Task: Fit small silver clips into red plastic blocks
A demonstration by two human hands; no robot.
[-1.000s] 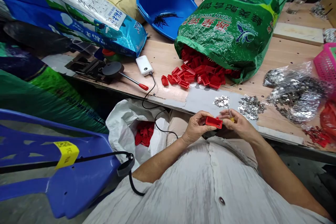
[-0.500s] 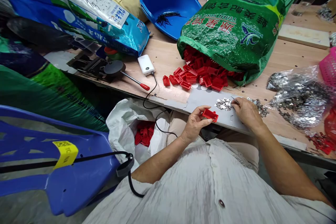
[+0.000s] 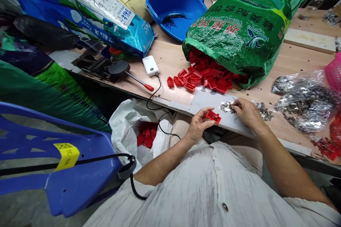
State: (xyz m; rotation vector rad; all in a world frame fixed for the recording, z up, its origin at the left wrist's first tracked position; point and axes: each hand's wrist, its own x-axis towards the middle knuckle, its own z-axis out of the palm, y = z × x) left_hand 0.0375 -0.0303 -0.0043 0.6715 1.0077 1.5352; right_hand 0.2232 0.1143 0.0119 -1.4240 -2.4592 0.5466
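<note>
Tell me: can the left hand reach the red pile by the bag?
Probably yes: only bare table lies between the left hand and the red pile, though it holds a red part.

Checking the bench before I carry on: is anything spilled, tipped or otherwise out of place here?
The green woven sack lies on its side, red plastic pieces spilling from its mouth across the wooden table. The left hand holds one red plastic piece; the right hand touches loose silver metal bits.

A wooden table (image 3: 298, 64) (plywood, dotted with small holes) stands beside a blue plastic chair (image 3: 80, 184) on grey floor (image 3: 21, 216).
</note>
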